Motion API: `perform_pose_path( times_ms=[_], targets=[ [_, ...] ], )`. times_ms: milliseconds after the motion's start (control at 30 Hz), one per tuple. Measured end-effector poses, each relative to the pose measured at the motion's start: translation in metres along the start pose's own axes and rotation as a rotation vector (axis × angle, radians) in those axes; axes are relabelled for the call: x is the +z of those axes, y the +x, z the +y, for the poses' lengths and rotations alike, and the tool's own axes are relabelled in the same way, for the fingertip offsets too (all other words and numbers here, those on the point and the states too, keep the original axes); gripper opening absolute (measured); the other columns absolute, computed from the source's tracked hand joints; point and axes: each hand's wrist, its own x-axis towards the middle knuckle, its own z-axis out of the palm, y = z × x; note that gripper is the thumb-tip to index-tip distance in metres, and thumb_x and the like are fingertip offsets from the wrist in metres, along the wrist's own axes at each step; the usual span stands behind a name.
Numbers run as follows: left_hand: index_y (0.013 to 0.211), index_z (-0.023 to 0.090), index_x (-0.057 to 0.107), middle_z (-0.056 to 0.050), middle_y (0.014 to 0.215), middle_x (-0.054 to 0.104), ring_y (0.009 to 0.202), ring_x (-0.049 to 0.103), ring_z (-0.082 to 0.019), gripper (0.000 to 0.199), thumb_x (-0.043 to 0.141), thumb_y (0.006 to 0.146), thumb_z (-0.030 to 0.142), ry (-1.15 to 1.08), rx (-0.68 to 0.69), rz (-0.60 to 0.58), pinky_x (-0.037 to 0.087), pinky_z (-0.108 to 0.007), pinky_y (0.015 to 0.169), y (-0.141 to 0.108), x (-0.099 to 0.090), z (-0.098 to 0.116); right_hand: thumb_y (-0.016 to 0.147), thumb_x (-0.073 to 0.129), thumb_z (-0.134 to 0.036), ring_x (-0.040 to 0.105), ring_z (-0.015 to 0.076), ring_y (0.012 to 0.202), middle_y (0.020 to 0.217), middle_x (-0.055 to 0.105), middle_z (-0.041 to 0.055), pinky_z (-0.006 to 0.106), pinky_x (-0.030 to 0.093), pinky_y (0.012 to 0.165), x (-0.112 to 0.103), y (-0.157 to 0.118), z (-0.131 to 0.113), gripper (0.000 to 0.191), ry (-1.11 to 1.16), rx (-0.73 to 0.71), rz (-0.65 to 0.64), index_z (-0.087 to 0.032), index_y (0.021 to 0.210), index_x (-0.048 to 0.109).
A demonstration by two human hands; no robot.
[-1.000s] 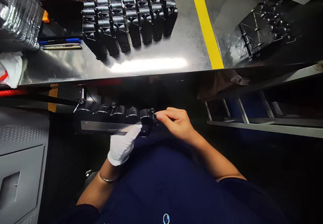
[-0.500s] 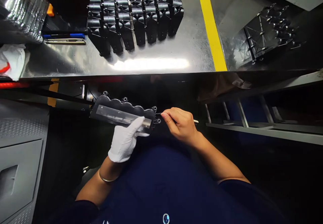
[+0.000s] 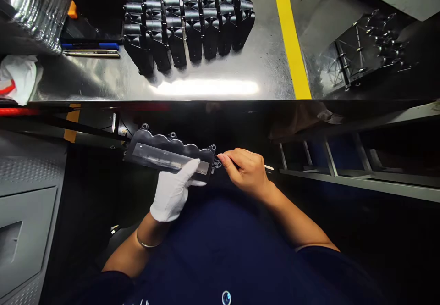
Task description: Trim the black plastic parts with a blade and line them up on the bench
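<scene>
My left hand [image 3: 172,192], in a white glove, grips a long black plastic part [image 3: 161,141] near its lower right, the thumb lying across a smooth strip on its face. The part has a scalloped upper edge with small ring-shaped lugs. My right hand [image 3: 245,167] is bare and closed around a thin tool [image 3: 269,168]; the tool's pale end sticks out behind the hand. Its front end is close to the lugs at the part's right end, and whether it touches them is too small to tell.
Several black parts [image 3: 194,34] stand in rows on the metal table [image 3: 220,82]. Pens [image 3: 110,46], a white cloth [image 3: 22,78] and stacked clear trays [image 3: 30,16] are at the left. A yellow strip [image 3: 292,43] and a black frame-like part [image 3: 359,50] are right.
The view has shifted slightly. The black part sits a little farther right, its right end closer to my right hand. Both hands keep their grips.
</scene>
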Motion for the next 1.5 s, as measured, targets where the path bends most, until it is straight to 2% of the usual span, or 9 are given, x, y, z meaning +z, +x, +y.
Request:
perform_pose_path(
  times_ms=[100, 200, 333, 467, 533, 700, 1067, 1300, 1500],
  targets=[
    [0.096, 0.013, 0.071, -0.006, 0.096, 0.072, 0.079, 0.07, -0.021, 0.035, 0.079, 0.067, 0.031, 0.003, -0.01, 0.001, 0.06, -0.025, 0.052, 0.0, -0.001, 0.001, 0.093, 0.053, -0.028, 0.06, 0.0106, 0.056, 0.064, 0.068, 0.003, 0.021, 0.043, 0.058, -0.001, 0.001, 0.002, 0.029, 0.011, 0.002, -0.053, -0.015, 0.071, 0.068],
    [0.092, 0.012, 0.072, -0.005, 0.09, 0.073, 0.075, 0.07, -0.02, 0.032, 0.079, 0.067, 0.03, 0.03, -0.024, -0.013, 0.059, -0.024, 0.052, -0.001, -0.002, 0.005, 0.093, 0.052, -0.029, 0.057, 0.0091, 0.054, 0.061, 0.066, 0.0016, 0.021, 0.039, 0.056, -0.01, 0.005, 0.007, 0.032, 0.052, -0.054, -0.191, -0.015, 0.07, 0.067],
    [0.095, 0.012, 0.071, -0.005, 0.084, 0.073, 0.071, 0.07, -0.02, 0.032, 0.078, 0.068, 0.029, 0.086, -0.144, -0.141, 0.057, -0.024, 0.052, -0.002, -0.002, 0.01, 0.095, 0.049, -0.033, 0.053, 0.0095, 0.054, 0.058, 0.061, 0.0016, 0.022, 0.034, 0.055, -0.033, 0.017, 0.017, 0.036, 0.065, -0.222, -0.512, -0.015, 0.069, 0.066],
    [0.099, 0.014, 0.069, -0.006, 0.097, 0.073, 0.087, 0.07, -0.023, 0.033, 0.077, 0.068, 0.022, -0.026, -0.223, -0.212, 0.058, -0.027, 0.068, 0.004, -0.003, 0.012, 0.095, 0.049, -0.037, 0.049, 0.0098, 0.053, 0.056, 0.057, 0.0008, 0.024, 0.03, 0.053, -0.052, 0.027, 0.021, 0.041, 0.103, -0.422, -0.817, -0.016, 0.062, 0.062],
    [0.1, 0.015, 0.069, -0.005, 0.098, 0.072, 0.088, 0.07, -0.022, 0.031, 0.075, 0.07, 0.019, -0.083, -0.229, -0.241, 0.058, -0.027, 0.07, 0.008, -0.004, 0.013, 0.095, 0.048, -0.037, 0.049, 0.0099, 0.053, 0.056, 0.057, 0.0006, 0.023, 0.031, 0.053, -0.056, 0.029, 0.021, 0.04, 0.125, -0.44, -0.799, -0.016, 0.065, 0.063],
    [0.099, 0.017, 0.07, -0.005, 0.083, 0.073, 0.063, 0.067, -0.015, 0.028, 0.074, 0.073, 0.025, -0.028, -0.293, -0.339, 0.05, -0.02, 0.045, 0.013, -0.008, 0.011, 0.096, 0.047, -0.037, 0.053, 0.0105, 0.055, 0.061, 0.062, 0.0031, 0.023, 0.033, 0.053, -0.05, 0.03, 0.02, 0.037, 0.037, -0.402, -0.585, -0.015, 0.074, 0.067],
    [0.098, 0.016, 0.07, -0.006, 0.075, 0.071, 0.06, 0.064, -0.016, 0.029, 0.075, 0.072, 0.027, 0.017, -0.289, -0.302, 0.046, -0.02, 0.041, 0.016, -0.01, 0.005, 0.096, 0.046, -0.038, 0.054, 0.0105, 0.055, 0.062, 0.063, 0.0035, 0.024, 0.03, 0.052, -0.044, 0.031, 0.021, 0.039, -0.055, -0.431, -0.565, -0.015, 0.073, 0.067],
    [0.097, 0.016, 0.07, -0.006, 0.078, 0.072, 0.059, 0.065, -0.015, 0.027, 0.074, 0.073, 0.027, 0.035, -0.331, -0.343, 0.046, -0.018, 0.039, 0.013, -0.006, 0.009, 0.097, 0.043, -0.038, 0.049, 0.0102, 0.053, 0.056, 0.055, 0.0006, 0.025, 0.028, 0.053, -0.044, 0.032, 0.027, 0.043, 0.036, -0.472, -0.686, -0.016, 0.063, 0.06],
    [0.098, 0.017, 0.069, -0.006, 0.082, 0.072, 0.061, 0.066, -0.014, 0.025, 0.071, 0.075, 0.027, 0.026, -0.358, -0.386, 0.048, -0.017, 0.041, 0.013, -0.004, 0.006, 0.096, 0.046, -0.037, 0.048, 0.0098, 0.053, 0.056, 0.055, 0.0001, 0.024, 0.031, 0.054, -0.048, 0.026, 0.031, 0.041, 0.188, -0.41, -0.8, -0.016, 0.064, 0.059]
  ],
)
